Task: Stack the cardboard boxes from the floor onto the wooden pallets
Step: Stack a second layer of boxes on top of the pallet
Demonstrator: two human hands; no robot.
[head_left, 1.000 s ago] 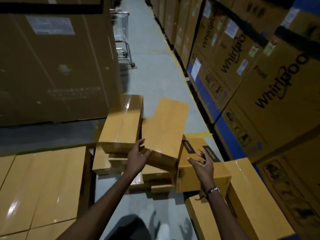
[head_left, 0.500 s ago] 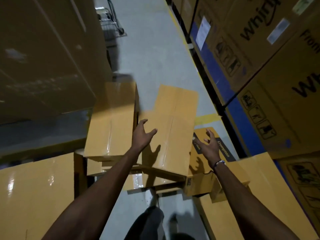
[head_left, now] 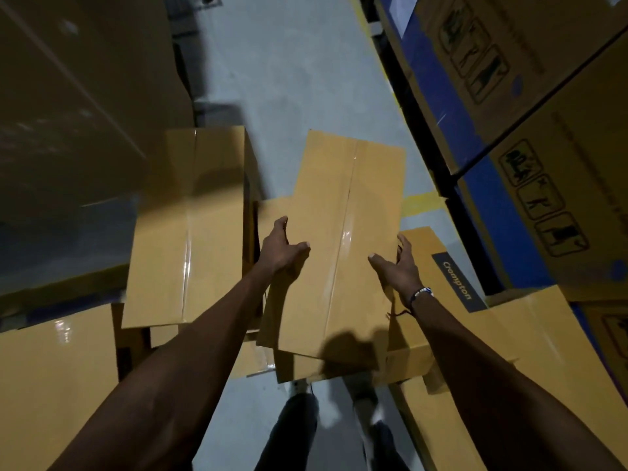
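Note:
A long tan cardboard box (head_left: 339,232) with a taped seam lies tilted on top of a pile of similar boxes on the grey floor. My left hand (head_left: 282,248) grips its left edge, thumb on top. My right hand (head_left: 397,266) grips its right edge, thumb on top and fingers down the side. A second long box (head_left: 190,226) lies just to the left on the pile. A box labelled Crompton (head_left: 452,283) sits under and right of the held box. No wooden pallet shows.
Stacked tan boxes stand at lower left (head_left: 51,385) and lower right (head_left: 509,368). Large printed cartons (head_left: 560,147) wall the right side and a big dark carton (head_left: 68,96) the left. The grey aisle floor (head_left: 299,79) runs ahead between them. My feet stand below the pile.
Both hands have moved forward from open reaching and closed onto the two sides of the tilted box. The camera has come closer and tipped further down.

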